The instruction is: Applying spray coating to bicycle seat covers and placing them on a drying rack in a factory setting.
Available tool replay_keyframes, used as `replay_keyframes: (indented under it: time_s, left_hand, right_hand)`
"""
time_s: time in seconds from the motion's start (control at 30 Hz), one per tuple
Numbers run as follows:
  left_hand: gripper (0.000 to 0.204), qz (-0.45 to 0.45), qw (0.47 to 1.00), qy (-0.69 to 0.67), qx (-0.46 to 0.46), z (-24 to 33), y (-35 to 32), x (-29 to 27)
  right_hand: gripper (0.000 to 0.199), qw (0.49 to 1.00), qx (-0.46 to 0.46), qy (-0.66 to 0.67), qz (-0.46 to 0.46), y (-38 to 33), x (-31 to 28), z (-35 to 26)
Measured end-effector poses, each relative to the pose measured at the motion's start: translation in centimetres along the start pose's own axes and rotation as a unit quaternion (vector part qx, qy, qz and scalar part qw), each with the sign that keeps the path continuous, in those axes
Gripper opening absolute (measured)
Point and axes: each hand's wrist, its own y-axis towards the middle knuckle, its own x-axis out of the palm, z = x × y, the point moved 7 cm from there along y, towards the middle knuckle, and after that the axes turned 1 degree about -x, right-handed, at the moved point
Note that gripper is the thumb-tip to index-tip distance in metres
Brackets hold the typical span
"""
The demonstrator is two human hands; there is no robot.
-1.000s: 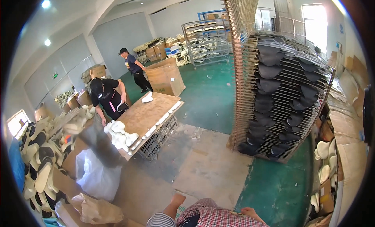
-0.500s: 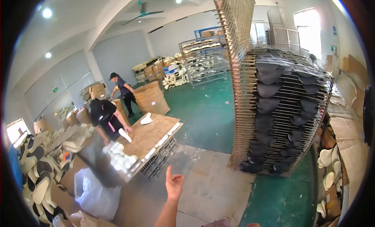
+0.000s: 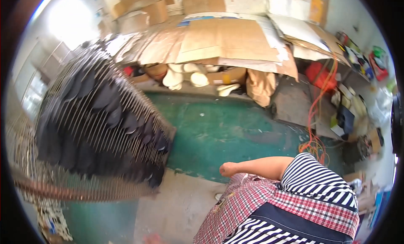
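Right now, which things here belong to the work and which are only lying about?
Work: wire rack, dark soles on it, nearest the bare forearm.
Lying about: flattened cardboard, orange cable, pale shoe forms under the cardboard.

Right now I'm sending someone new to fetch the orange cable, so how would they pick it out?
Start from the green floor and go to its right edge, below the flattened cardboard sheets. There the orange cable runs down past a red bundle and ends in a loose tangle on the floor. It is the only thin, bright orange line among boxes and clutter.
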Motion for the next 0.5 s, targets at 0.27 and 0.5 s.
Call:
replay_keyframes:
  time_s: [0.27,0.5]
  left_hand:
    - [0.035,-0.387,0.922,0.012,0.007,-2.6,-4.5,35.0]
    - [0.032,-0.329,0.941,0.043,-0.072,-2.6,-7.0,46.8]
  right_hand:
    - [0.024,0.956,0.133,0.230,0.126,-5.9,-6.9,13.1]
    - [0.027,0.899,0.133,0.394,0.140,-4.3,-17.4,21.2]
